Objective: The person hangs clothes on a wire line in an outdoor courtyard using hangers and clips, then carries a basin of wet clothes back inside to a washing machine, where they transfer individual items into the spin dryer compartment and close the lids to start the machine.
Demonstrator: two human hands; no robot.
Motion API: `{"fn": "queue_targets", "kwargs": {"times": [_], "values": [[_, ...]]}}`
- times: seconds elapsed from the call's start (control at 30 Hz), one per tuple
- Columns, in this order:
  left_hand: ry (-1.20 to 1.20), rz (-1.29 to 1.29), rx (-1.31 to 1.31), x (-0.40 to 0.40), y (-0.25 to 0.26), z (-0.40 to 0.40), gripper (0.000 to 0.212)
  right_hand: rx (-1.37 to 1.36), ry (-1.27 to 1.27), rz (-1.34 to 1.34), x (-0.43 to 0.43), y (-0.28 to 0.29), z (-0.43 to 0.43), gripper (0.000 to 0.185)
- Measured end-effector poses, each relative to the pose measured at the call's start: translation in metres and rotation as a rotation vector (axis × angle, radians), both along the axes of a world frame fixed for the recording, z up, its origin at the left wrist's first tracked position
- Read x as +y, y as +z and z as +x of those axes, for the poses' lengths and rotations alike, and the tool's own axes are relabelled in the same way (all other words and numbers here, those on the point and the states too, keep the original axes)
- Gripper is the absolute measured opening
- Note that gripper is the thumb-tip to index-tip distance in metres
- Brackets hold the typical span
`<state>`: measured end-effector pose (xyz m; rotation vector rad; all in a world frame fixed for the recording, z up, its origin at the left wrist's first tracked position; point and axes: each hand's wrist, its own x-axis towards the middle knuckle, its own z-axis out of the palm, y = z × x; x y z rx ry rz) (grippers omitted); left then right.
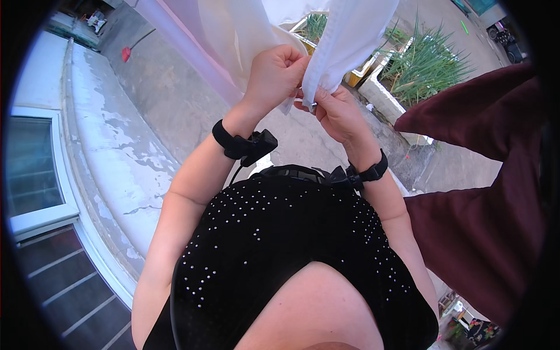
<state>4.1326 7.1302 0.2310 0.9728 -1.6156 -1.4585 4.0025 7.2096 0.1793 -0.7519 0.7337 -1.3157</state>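
Observation:
A white fabric garment (350, 39) hangs before me, its lower edge gathered between my hands. My left hand (278, 72) pinches the cloth with bent fingers beside a long stitched strip (318, 65). Just right of it, my right hand (341, 109) grips the lower end of that strip between thumb and fingers. A small metal fastener (313, 106) shows there, close to the right thumb; its exact kind is unclear. Sheer pale cloth (238, 39) with a pink band hangs left of and behind my left hand. The fingertips are partly hidden by fabric.
To the right hangs a dark maroon cloth garment (477, 205). White foam planters (385, 94) with scallion-like green plants (422, 65) stand on the concrete floor (170, 92) beyond. On the left runs a peeling white wall (109, 113) with a window (33, 164). A red long-handled tool (126, 54) lies farther off.

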Motion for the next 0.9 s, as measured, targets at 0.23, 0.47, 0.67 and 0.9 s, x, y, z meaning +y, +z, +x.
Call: {"fn": "queue_targets", "kwargs": {"times": [0.23, 0.47, 0.67, 0.9], "values": [[0.089, 0.079, 0.068, 0.002, -0.013, 0.030, 0.023, -0.207, -0.184, 0.104, -0.008, -0.008, 0.004, 0.024], [-0.549, 0.585, -0.101, 0.021, -0.060, 0.059, 0.046, -0.299, -0.142, 0.081, -0.004, 0.003, 0.003, 0.021], [-0.427, 0.853, 0.577, 0.003, -0.074, 0.044, 0.038, -0.235, -0.143, 0.137, 0.004, -0.004, -0.003, 0.019], [-0.391, 0.803, 0.547, 0.001, -0.054, 0.039, 0.027, -0.133, -0.189, 0.196, 0.012, 0.004, -0.019, 0.021]]}}
